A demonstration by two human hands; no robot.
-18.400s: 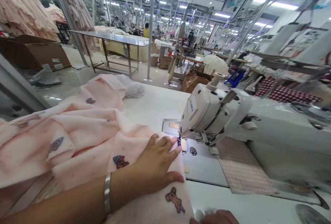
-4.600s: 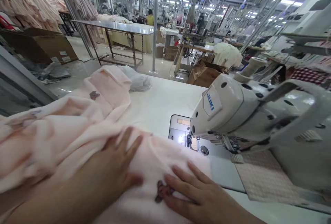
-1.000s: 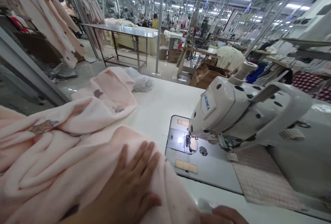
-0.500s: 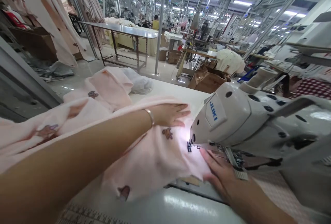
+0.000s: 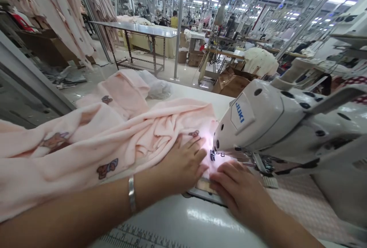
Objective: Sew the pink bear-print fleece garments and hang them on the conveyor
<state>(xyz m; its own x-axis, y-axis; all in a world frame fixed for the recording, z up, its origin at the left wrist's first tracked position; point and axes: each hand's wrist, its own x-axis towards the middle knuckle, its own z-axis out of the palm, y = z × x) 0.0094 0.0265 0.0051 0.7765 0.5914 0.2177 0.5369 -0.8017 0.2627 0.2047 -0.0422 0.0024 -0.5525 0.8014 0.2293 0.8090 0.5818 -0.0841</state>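
Pale pink plush fabric with printed bears lies bunched across the table, its right end under the presser foot of a white JUKI sewing machine. Left of the foot, my left hand, a silver bangle on its wrist, is closed on the fabric near its front edge with bent fingers. Close to the right front of the foot, my right hand has its fingers and thumb drawn together on the fabric's edge. The needle tip is lost in the lamp's glare.
A printed ruler scale runs along the table's front edge. Behind lie a clear plastic bag and a cardboard box. Pink garments hang at left. A metal-topped table stands beyond, and a person in yellow is far back.
My left hand has come back toward me from lying flat and spread on the fabric, now bent beside the foot. The fabric has gathered into folds. My right hand has shifted slightly leftward.
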